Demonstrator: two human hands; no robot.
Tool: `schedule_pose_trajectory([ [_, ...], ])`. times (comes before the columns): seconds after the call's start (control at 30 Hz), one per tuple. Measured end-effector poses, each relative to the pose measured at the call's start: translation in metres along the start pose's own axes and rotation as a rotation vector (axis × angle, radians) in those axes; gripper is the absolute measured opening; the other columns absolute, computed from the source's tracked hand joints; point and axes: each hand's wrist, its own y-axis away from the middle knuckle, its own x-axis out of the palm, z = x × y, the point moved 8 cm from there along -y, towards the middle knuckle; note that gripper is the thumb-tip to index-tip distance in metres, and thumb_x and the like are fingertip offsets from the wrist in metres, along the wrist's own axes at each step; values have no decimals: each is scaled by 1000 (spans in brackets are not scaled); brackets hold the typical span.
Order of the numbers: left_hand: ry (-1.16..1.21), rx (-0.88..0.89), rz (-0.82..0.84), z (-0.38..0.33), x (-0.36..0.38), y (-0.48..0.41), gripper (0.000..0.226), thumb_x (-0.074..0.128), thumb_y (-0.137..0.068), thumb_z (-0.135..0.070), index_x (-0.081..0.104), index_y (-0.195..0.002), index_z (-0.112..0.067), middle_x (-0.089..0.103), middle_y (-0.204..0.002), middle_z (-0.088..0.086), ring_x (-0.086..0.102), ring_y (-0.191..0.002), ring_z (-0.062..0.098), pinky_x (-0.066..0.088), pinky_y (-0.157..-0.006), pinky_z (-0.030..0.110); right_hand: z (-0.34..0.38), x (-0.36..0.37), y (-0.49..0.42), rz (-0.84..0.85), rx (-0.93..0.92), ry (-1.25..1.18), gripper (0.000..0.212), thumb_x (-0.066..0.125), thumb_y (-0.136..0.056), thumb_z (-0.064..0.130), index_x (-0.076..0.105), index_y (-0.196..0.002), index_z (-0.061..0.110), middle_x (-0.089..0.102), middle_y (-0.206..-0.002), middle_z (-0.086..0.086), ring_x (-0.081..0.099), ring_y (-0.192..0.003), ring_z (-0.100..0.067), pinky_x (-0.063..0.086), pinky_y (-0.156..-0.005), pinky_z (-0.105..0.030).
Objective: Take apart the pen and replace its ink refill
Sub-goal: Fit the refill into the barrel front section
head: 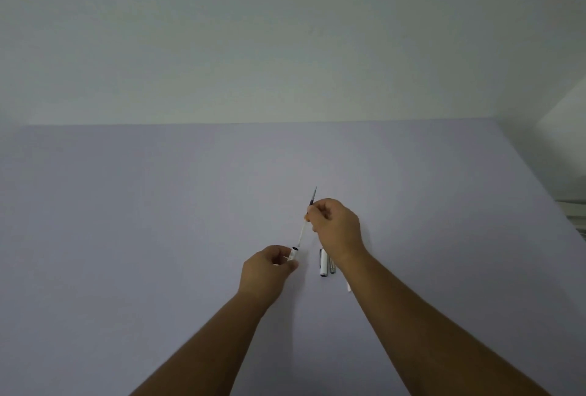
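My left hand grips the white pen barrel, whose open dark end points up and away. My right hand pinches a thin ink refill near its dark tip, which sticks out above my fingers. The refill's lower end sits at or just inside the barrel's mouth; the two form one slanted line. On the table beside my right wrist lie a white pen part, a smaller greyish part and a short white piece.
A pale lilac table fills the lower view and meets a plain light wall at the back. At the far right edge stands a white object, partly out of view.
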Motion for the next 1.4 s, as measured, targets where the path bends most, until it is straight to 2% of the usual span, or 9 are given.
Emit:
schedule_pose_trajectory([
  [0.2,19,67,0,-16,5,9,20,67,-86,-23,69,-105,-15,67,-96,3,56,-76,13,42,-54,10,-9,-5,11,39,10,-64,7,59,-87,23,64,-82,21,74,-89,-4,61,-70,-12,53,-77,-32],
  [0.3,48,79,1,-22,8,11,19,67,-86,-23,69,-103,-16,68,-94,3,56,-67,7,42,-42,3,-13,-5,15,78,-14,0,10,63,-85,22,69,-83,15,69,-76,2,57,-66,-9,49,-67,-21],
  [0.43,56,99,5,-29,11,14,14,67,-86,-22,69,-99,-16,70,-95,5,57,-68,13,43,-53,12,-15,-6,23,140,-92,96,12,65,-82,18,71,-73,12,57,-59,10,49,-57,-6,41,-58,-18],
  [0.6,93,80,9,-26,14,14,15,70,-84,-22,70,-98,-18,65,-83,-3,59,-70,11,48,-63,17,-30,-28,16,51,-37,111,18,61,-85,20,72,-77,7,70,-76,-4,61,-73,-17,49,-69,-27],
  [0.8,164,32,33,-16,19,14,8,71,-83,-20,70,-91,-23,65,-78,-6,61,-77,16,55,-85,34,-78,-26,8,154,158,709,28,51,-85,23,48,-59,16,43,-56,4,51,-67,-22,28,-46,-21],
  [0.93,158,21,35,-14,19,13,8,71,-83,-20,68,-84,-28,67,-81,-5,64,-82,18,57,-88,38,-85,-17,9,151,189,774,24,51,-90,31,60,-76,13,54,-74,-2,53,-70,-22,38,-58,-25],
  [1.2,132,1,17,-10,19,9,10,71,-83,-23,69,-93,-24,67,-83,-5,64,-83,16,57,-89,38,-80,-12,12,144,265,784,23,49,-93,24,67,-97,10,69,-108,-9,67,-98,-27,50,-74,-31],
  [1.3,123,1,11,-10,19,9,10,71,-83,-23,69,-93,-24,67,-83,-6,64,-83,16,57,-89,37,-72,-18,12,86,268,672,20,52,-91,29,61,-84,12,70,-99,-10,61,-80,-25,44,-67,-28],
  [1.4,105,1,9,-11,18,8,18,71,-83,-24,71,-99,-18,68,-85,-4,65,-85,18,57,-88,36,-49,-30,4,-35,174,311,19,57,-85,25,67,-86,8,65,-79,-4,56,-71,-20,41,-62,-25],
])
